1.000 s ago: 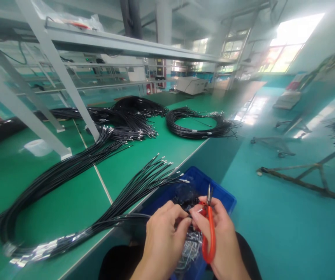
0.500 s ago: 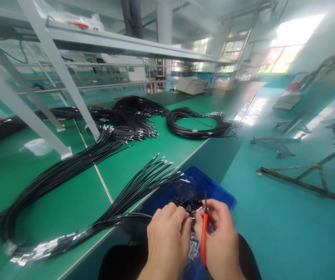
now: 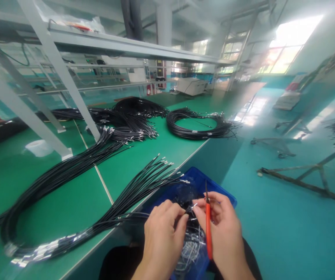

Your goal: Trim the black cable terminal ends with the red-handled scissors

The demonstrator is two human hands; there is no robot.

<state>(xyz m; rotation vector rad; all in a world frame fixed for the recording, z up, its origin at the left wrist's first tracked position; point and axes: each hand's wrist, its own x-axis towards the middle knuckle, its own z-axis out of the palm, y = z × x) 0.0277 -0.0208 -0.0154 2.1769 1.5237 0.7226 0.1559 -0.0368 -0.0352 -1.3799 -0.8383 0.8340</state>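
My left hand [image 3: 163, 232] is closed around the end of a black cable [image 3: 130, 215], which runs from the bundle on the table. In my right hand [image 3: 224, 227] lie red-handled pliers or cutters [image 3: 208, 227], their thin pointed tip upward. Its thumb and forefinger also pinch a small silvery piece [image 3: 194, 207] beside the cable end. Below both hands sits a blue bin [image 3: 225, 194] with clear and white scraps [image 3: 190, 249] and dark pieces inside. The bundle of black cables [image 3: 135, 186] fans out on the left, with pale tips and clear tape round its bend.
On the green table [image 3: 167, 146] lie a coiled cable bundle [image 3: 196, 134] and a pile of cables [image 3: 135, 116]. Shelf posts [image 3: 65, 74] rise at the left near a white roll [image 3: 39, 148]. A wheeled metal stand [image 3: 298, 181] is on the floor at right.
My hands have moved slightly apart, the left a little leftward. The right hand has risen slightly and opened its outer fingers, with the pliers turned more upright.
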